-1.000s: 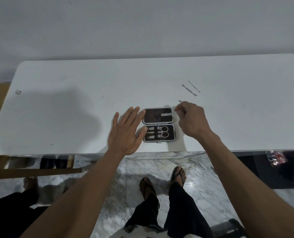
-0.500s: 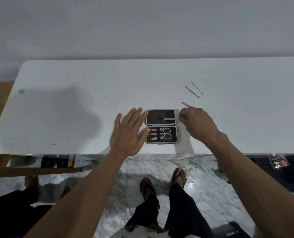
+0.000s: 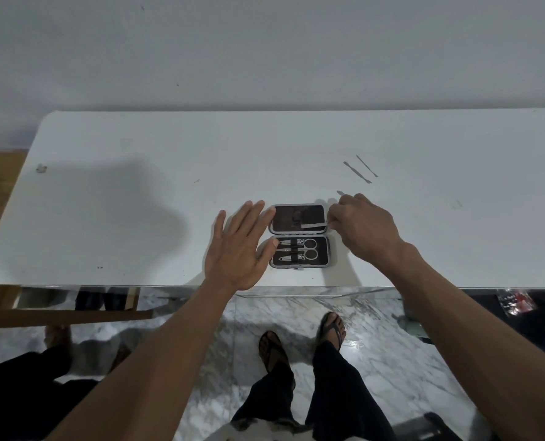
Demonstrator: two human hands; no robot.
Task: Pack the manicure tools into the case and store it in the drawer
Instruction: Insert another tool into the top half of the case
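Since the earlier frame the right hand had brought the thin flat metal tool, pinched in its fingers, over the open black rectangular case on the white bench, while the open left hand pressed flat beside the case, probably to steady it.

The right hand hides its tool's grip end; the table's right end is cropped.

We see the table bare across the left half and far right of frame, easy passage there. Centre is crowded: open case flanked by left hand touching its left edge and right hand at its right. Two thin loose tools lie upper right of the case.
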